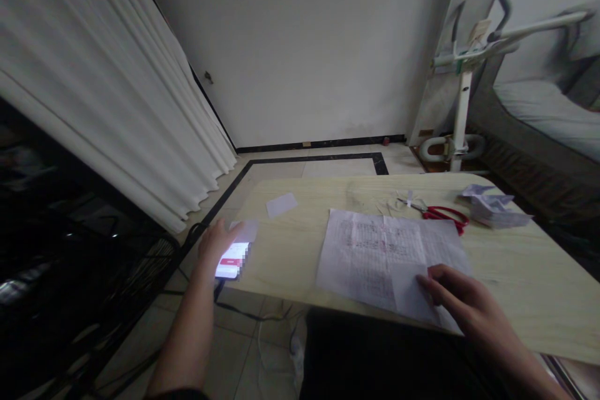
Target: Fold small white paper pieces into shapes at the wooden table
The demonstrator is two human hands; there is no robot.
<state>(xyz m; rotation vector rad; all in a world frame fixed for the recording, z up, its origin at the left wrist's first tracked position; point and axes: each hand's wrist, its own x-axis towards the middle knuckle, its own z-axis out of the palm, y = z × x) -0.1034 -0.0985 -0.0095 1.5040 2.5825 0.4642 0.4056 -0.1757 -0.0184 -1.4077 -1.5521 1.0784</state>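
Observation:
My left hand [217,245] is at the left edge of the table, beside a lit phone [229,260]. Its thumb stretches out over a small slip of paper [247,232] just beyond the phone; its other fingers are partly hidden. A second paper slip [282,205] lies farther in. Over a large creased sheet of paper [360,250] covered in print, my right hand [457,297] pinches a small blank piece of paper [409,287] between thumb and fingers. Red-handled scissors [443,214] rest just past the sheet, blades pointing left.
A folded paper box [497,207] stands toward the right of the wooden table [529,281]. Thin scraps [389,205] lie near the scissor tips. Cables [262,315] hang below the front edge. A white curtain [117,75] hangs left; exercise equipment [462,100] stands beyond, right.

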